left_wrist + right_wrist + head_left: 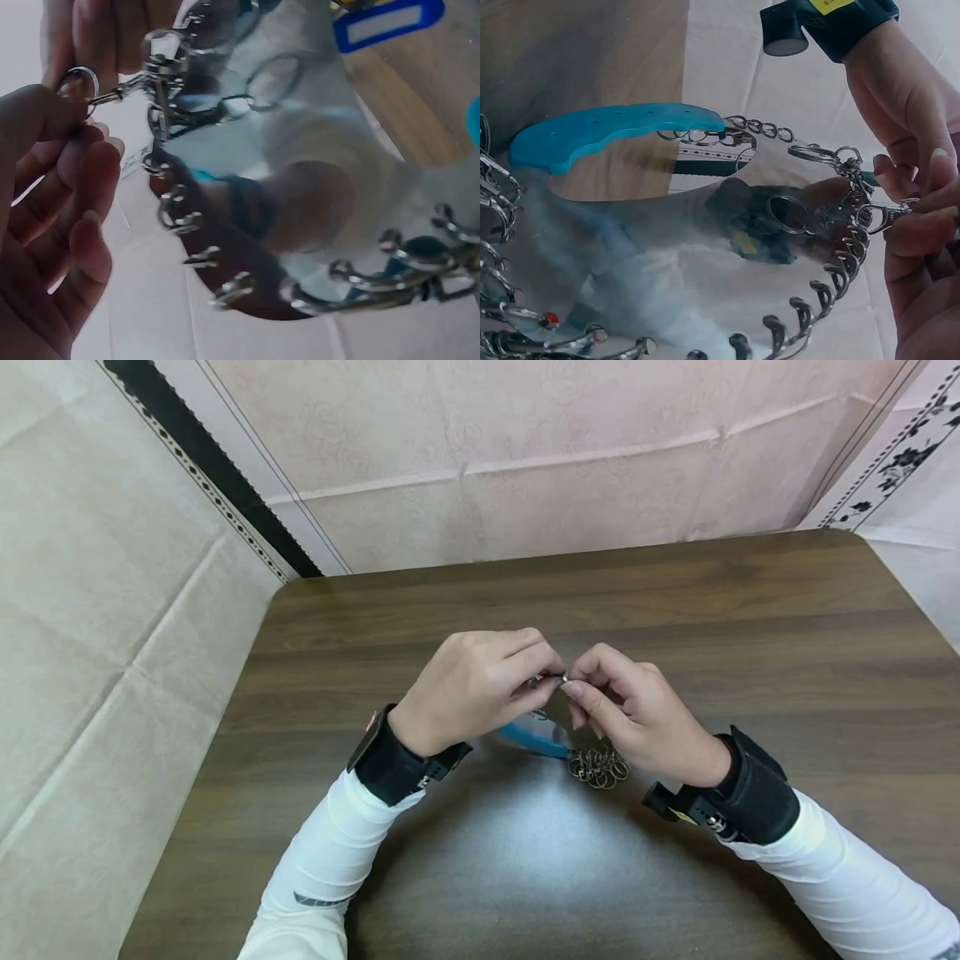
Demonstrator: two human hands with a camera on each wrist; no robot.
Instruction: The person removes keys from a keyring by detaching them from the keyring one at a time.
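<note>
In the head view my left hand [483,685] and right hand [637,710] meet fingertip to fingertip above the table. Between them they pinch a small silver key ring clasp. The left wrist view shows its split ring [91,78] at my fingers, joined to the swivel clasp [124,91]. From the right, fingers grip the clasp [889,217] near the plate's edge; parts of it are hidden by the fingertips. Beneath is a shiny, mirror-like plate [667,240] with a blue grip-shaped handle [534,739]. Metal rings [597,768] line its edge.
The wooden table [487,877] extends around the hands. Light cloth [570,477] with printed borders surrounds its far and left sides. A blue-framed tag [390,26] with a pale middle shows in the left wrist view.
</note>
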